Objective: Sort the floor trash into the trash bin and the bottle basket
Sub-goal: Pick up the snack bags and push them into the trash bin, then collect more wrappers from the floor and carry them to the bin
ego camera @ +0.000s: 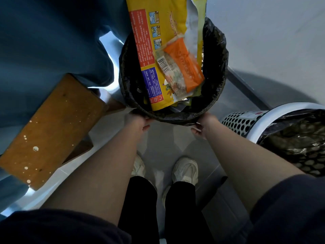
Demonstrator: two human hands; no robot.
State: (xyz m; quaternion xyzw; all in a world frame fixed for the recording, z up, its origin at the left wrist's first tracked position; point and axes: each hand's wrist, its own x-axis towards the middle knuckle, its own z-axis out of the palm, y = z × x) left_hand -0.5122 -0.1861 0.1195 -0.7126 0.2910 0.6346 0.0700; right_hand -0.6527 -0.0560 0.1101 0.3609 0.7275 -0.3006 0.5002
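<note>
Visibility is limited at several points. The yellow packet (158, 23) standing in the trash bin (172, 118) is cut off by the upper edge of view, and its lower end is buried among smaller scraps I cannot identify. An orange wrapper (188, 66) lies across its face. A black liner (216, 50) is folded over the bin's rim and covers the bin's own wall. The bottle basket (241, 122), white and perforated, is cut off at the right edge. It holds a dark crumpled liner (299, 134), and I cannot make out what is in it.

The backs of my hands cover most of my fingers. My left hand (137, 120) and right hand (204, 124) are both on the near rim of the bin, well apart from each other. On each, the fingers curl over the lined rim and the thumb sits beneath, pinching it. The fingertips themselves are hidden.

The bin stands on the floor directly ahead of my shoes (184, 169). The basket is just beside it, to my right. A wooden stool (52, 127) is to my left.
</note>
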